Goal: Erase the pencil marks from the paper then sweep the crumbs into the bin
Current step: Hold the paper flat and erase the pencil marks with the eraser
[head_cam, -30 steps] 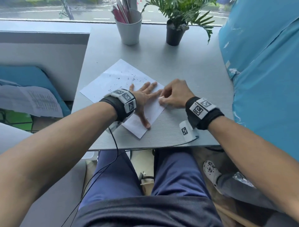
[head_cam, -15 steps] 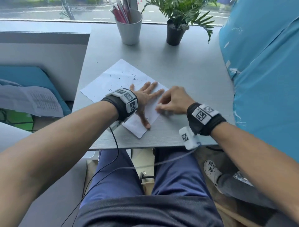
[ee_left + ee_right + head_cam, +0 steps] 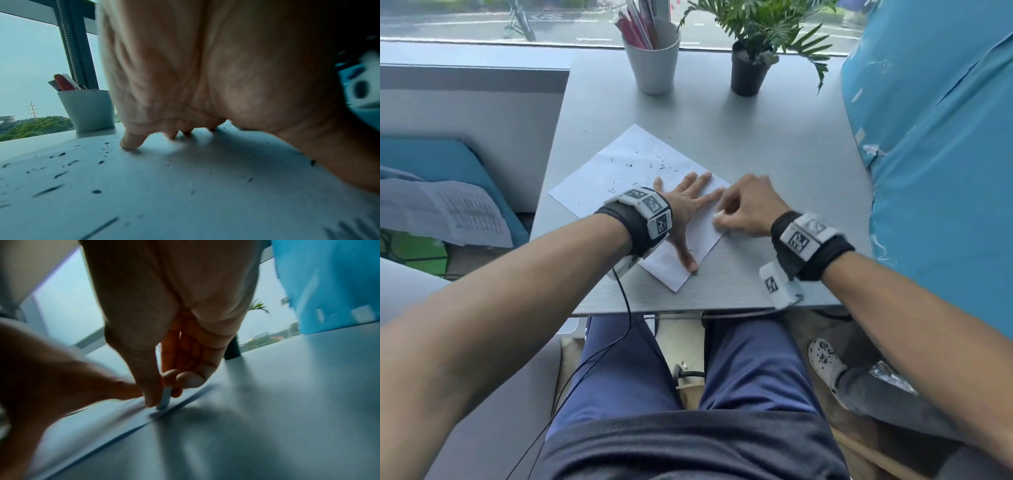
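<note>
Paper [image 3: 633,171] is lying on the grey table [image 3: 774,164], under both hands. The left hand [image 3: 685,209] is pressing it flat with straight, spread fingers. Just beside that hand, the right hand [image 3: 746,205] is pinching a white eraser [image 3: 165,398] against the paper's right edge. Dark crumbs [image 3: 48,190] are lying beyond the left fingers.
</note>
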Available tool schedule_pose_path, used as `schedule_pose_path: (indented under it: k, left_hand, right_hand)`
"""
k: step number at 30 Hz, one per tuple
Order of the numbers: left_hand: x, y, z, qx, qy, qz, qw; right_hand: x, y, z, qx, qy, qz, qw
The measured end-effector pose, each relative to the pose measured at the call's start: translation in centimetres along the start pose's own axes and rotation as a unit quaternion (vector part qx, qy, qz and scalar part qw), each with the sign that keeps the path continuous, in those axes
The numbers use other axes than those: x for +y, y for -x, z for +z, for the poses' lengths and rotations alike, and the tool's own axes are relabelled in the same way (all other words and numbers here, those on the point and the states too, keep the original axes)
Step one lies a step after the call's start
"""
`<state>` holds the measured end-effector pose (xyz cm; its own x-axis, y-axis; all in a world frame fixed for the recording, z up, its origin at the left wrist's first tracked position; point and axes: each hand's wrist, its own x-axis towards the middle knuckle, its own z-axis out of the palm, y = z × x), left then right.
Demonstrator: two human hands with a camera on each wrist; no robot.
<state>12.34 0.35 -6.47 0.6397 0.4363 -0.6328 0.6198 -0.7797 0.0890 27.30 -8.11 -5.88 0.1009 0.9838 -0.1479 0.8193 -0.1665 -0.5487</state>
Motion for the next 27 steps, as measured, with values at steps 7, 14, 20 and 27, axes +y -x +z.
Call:
schedule_pose_path:
  k: [7, 14, 20, 27]
  left_hand:
    - [0.0, 0.2, -0.2, 0.000, 0.010, 0.003, 1.000]
    - [-0.1, -0.1, -0.1, 0.005, 0.001, 0.005, 1.000]
    - [-0.2, 0.0, 0.0, 0.002, 0.011, 0.008, 1.000]
    - [-0.1, -0.1, -0.1, -0.001, 0.006, 0.005, 1.000]
  right_hand:
    - [1.4, -1.4, -1.9, 0.026, -0.011, 0.047, 0.999]
    - [-2.1, 3.0, 1.6, -0.095, 0.013, -0.057, 0.994]
    - [0.7, -1.3, -1.5, 0.037, 0.010, 0.029, 0.999]
    - [-0.8, 0.5, -0.1, -0.035, 0.018, -0.027, 0.999]
